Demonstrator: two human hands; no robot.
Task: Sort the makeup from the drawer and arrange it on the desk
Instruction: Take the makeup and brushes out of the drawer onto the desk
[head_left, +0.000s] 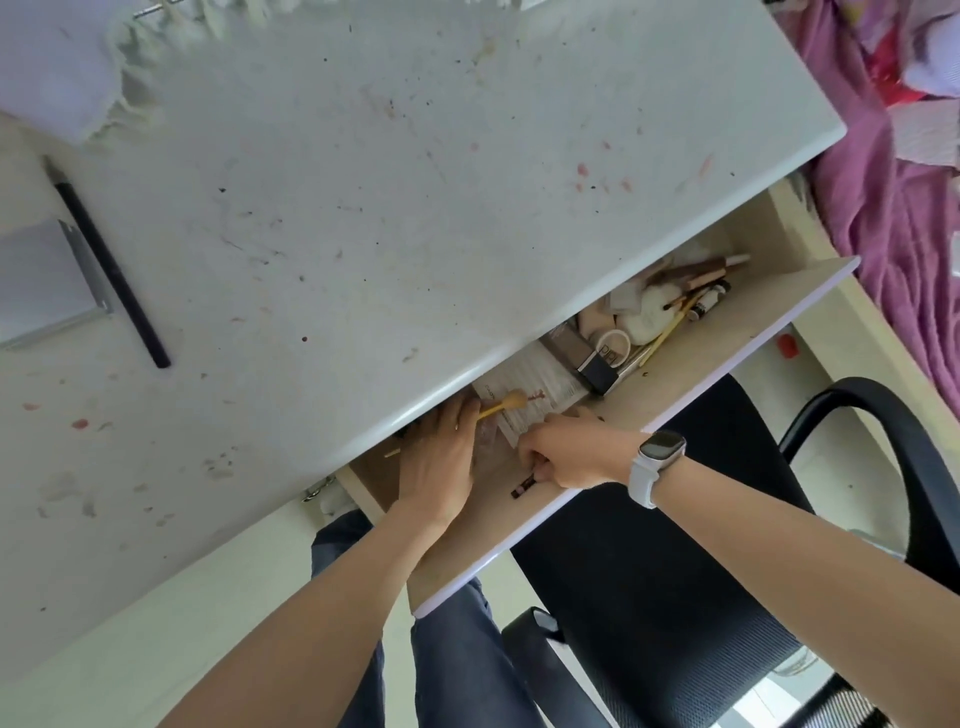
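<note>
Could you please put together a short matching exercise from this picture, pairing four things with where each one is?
Things:
1. black pencil
2. yellow-handled brush
3. white watch
4. red cap

Places:
A. on the floor beyond the drawer front
B. on the desk top
C. on the right wrist
D. in the drawer, by the left hand

Pairs: 1-B, 2-D, 3-C, 4-A
</note>
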